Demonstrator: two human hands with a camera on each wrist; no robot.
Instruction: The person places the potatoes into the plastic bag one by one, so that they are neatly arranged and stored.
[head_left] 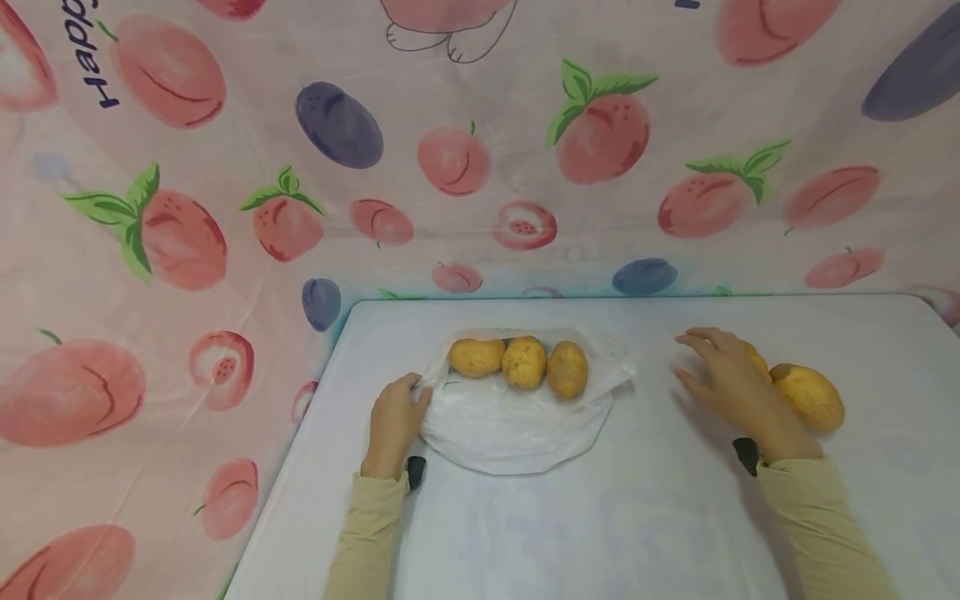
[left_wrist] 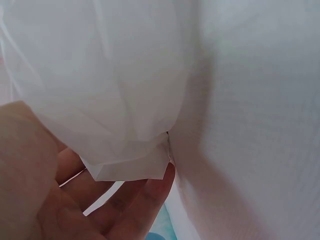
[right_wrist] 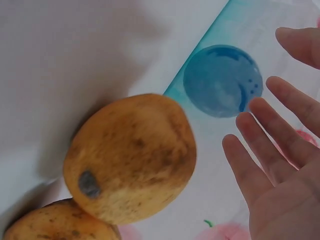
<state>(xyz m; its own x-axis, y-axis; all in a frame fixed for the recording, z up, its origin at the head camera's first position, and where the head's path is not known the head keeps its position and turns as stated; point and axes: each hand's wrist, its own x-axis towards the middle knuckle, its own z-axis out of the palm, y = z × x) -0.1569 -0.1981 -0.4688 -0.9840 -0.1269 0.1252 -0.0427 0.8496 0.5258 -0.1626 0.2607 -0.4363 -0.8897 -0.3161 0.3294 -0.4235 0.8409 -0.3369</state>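
A thin white plastic bag [head_left: 517,433] lies spread on the table. Along its far part three potatoes sit in a row: a left one [head_left: 477,357], a middle one [head_left: 524,362] and a right one [head_left: 567,369]. My left hand [head_left: 395,421] holds the bag's left edge, with the film [left_wrist: 130,165] between thumb and fingers in the left wrist view. Off to the right, my right hand [head_left: 731,387] hovers with fingers spread and nothing in them. Close beside it lie two more potatoes, one [head_left: 812,398] in plain sight and one [head_left: 752,357] partly hidden behind the hand.
The white table [head_left: 585,533] ends at a far edge against a hanging fruit-print cloth [head_left: 480,100], which also covers the left side. A dark band [head_left: 747,456] shows at the right wrist, another [head_left: 416,472] at the left.
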